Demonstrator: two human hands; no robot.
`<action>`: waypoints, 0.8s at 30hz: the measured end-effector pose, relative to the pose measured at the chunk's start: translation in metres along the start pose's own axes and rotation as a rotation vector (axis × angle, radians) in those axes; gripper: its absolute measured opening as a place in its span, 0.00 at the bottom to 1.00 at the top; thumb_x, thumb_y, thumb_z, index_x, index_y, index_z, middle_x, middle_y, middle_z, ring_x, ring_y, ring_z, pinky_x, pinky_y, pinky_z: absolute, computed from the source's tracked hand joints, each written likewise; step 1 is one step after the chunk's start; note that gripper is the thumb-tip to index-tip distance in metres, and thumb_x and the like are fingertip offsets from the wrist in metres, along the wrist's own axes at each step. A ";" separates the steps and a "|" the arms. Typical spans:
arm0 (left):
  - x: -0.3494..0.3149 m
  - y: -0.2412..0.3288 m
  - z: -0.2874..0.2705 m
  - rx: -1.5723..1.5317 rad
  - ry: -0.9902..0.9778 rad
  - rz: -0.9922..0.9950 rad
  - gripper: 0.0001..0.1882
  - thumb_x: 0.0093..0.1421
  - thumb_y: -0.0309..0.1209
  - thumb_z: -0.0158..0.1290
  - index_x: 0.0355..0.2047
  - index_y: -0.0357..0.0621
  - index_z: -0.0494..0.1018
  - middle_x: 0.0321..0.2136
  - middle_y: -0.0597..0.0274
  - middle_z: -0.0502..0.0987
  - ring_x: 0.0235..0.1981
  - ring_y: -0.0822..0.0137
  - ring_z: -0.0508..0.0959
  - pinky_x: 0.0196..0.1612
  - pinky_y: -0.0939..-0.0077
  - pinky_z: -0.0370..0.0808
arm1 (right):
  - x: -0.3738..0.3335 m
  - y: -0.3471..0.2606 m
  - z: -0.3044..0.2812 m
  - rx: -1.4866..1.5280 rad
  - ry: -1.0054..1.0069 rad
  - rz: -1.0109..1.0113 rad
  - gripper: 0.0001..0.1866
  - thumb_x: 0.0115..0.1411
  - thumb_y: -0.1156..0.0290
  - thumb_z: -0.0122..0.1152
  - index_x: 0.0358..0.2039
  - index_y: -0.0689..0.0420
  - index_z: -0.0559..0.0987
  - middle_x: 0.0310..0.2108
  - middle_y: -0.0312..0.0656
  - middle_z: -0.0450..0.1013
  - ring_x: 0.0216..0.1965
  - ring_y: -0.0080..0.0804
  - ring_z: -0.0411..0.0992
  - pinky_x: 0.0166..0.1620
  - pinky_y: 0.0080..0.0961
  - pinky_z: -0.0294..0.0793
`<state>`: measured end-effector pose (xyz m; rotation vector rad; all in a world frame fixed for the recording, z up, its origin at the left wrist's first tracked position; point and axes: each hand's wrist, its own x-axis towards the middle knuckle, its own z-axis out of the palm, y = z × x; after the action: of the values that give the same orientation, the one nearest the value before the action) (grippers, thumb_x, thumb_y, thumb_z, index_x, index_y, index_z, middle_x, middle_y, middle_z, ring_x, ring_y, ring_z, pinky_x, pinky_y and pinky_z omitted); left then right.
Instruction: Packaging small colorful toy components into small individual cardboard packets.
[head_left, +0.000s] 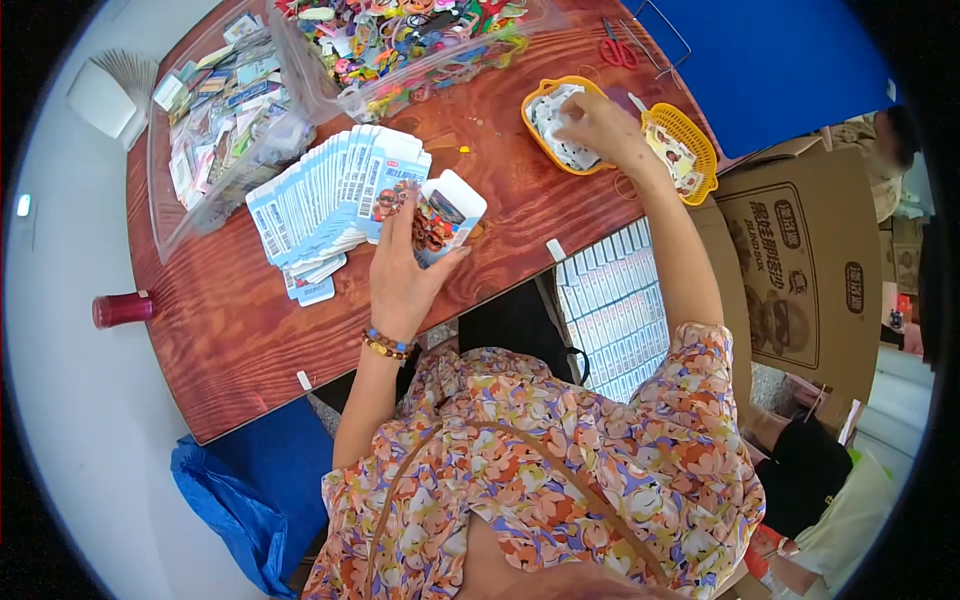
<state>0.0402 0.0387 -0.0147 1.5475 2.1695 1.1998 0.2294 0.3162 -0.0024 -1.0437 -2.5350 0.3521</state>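
My left hand (405,270) grips a small printed carton (446,222) whose end flap stands open, with something dark showing inside. A fanned stack of flat light-blue and white cartons (320,200) lies on the table just beyond and left of that hand. Over a yellow basket (530,130) of small white packets (550,115), my right hand (600,130) points down with curled fingers pressed among them. The fingertips are partly hidden, so what they pinch does not show. A second yellow basket (712,165), holding pale printed pieces (675,160), stands right beside my right forearm.
Clear bins of flat packets (235,100) and colourful small items (400,45) stand at the back left. Red-handled scissors (618,50) lie at the far right. A large cardboard box (830,240) and rows of packed cartons (615,310) sit below the table's edge. A dark red jar (122,310) is at left.
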 end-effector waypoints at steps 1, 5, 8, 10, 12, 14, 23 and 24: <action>0.001 0.002 0.003 0.005 -0.001 -0.001 0.45 0.47 0.39 0.70 0.62 0.37 0.62 0.49 0.45 0.72 0.50 0.47 0.74 0.51 0.59 0.73 | 0.002 0.005 0.003 0.005 0.000 0.000 0.13 0.56 0.65 0.64 0.39 0.58 0.82 0.28 0.43 0.79 0.28 0.32 0.77 0.33 0.27 0.74; 0.000 0.002 0.007 0.035 -0.040 0.003 0.45 0.47 0.39 0.70 0.61 0.34 0.62 0.48 0.44 0.72 0.49 0.47 0.74 0.51 0.60 0.73 | 0.010 0.015 0.007 0.257 -0.241 0.126 0.09 0.56 0.68 0.64 0.34 0.59 0.79 0.25 0.39 0.75 0.24 0.25 0.73 0.29 0.24 0.70; 0.000 0.000 0.006 0.037 -0.036 0.038 0.44 0.47 0.39 0.70 0.61 0.35 0.62 0.47 0.45 0.72 0.48 0.47 0.74 0.51 0.59 0.73 | 0.010 0.028 -0.002 0.546 -0.281 0.257 0.06 0.57 0.70 0.63 0.33 0.59 0.78 0.25 0.34 0.73 0.23 0.19 0.71 0.27 0.20 0.67; 0.000 0.001 0.007 0.051 -0.041 0.029 0.44 0.47 0.39 0.70 0.61 0.35 0.62 0.47 0.44 0.72 0.48 0.47 0.74 0.50 0.59 0.74 | 0.007 0.030 -0.007 0.769 -0.200 0.276 0.05 0.59 0.71 0.62 0.33 0.59 0.78 0.24 0.29 0.72 0.21 0.13 0.68 0.24 0.15 0.63; 0.003 0.004 0.007 0.061 -0.058 0.035 0.44 0.47 0.39 0.70 0.61 0.35 0.62 0.47 0.44 0.72 0.48 0.46 0.74 0.50 0.59 0.74 | 0.006 0.036 -0.014 0.797 -0.215 0.286 0.05 0.59 0.71 0.62 0.34 0.59 0.78 0.24 0.29 0.71 0.21 0.13 0.68 0.24 0.15 0.63; 0.003 0.004 0.008 0.070 -0.075 0.041 0.44 0.47 0.39 0.70 0.61 0.35 0.62 0.47 0.44 0.72 0.48 0.46 0.75 0.49 0.60 0.74 | 0.001 0.037 -0.021 0.762 -0.243 0.306 0.07 0.58 0.72 0.63 0.36 0.60 0.78 0.22 0.30 0.71 0.20 0.14 0.67 0.24 0.15 0.62; 0.005 0.008 0.014 0.042 -0.130 0.053 0.45 0.47 0.43 0.69 0.61 0.36 0.62 0.46 0.42 0.72 0.47 0.45 0.75 0.49 0.57 0.74 | -0.006 0.027 -0.016 0.082 -0.301 0.075 0.08 0.56 0.72 0.62 0.35 0.61 0.79 0.24 0.38 0.75 0.24 0.22 0.71 0.28 0.22 0.70; 0.005 0.006 0.015 0.060 -0.111 0.073 0.45 0.47 0.43 0.69 0.61 0.36 0.63 0.47 0.42 0.72 0.47 0.45 0.75 0.49 0.57 0.74 | -0.004 0.030 -0.018 0.169 -0.338 0.119 0.08 0.56 0.72 0.62 0.34 0.61 0.79 0.25 0.38 0.75 0.25 0.22 0.72 0.27 0.22 0.70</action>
<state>0.0512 0.0514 -0.0185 1.6896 2.1134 1.0514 0.2582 0.3361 0.0017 -1.1529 -2.6762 0.8244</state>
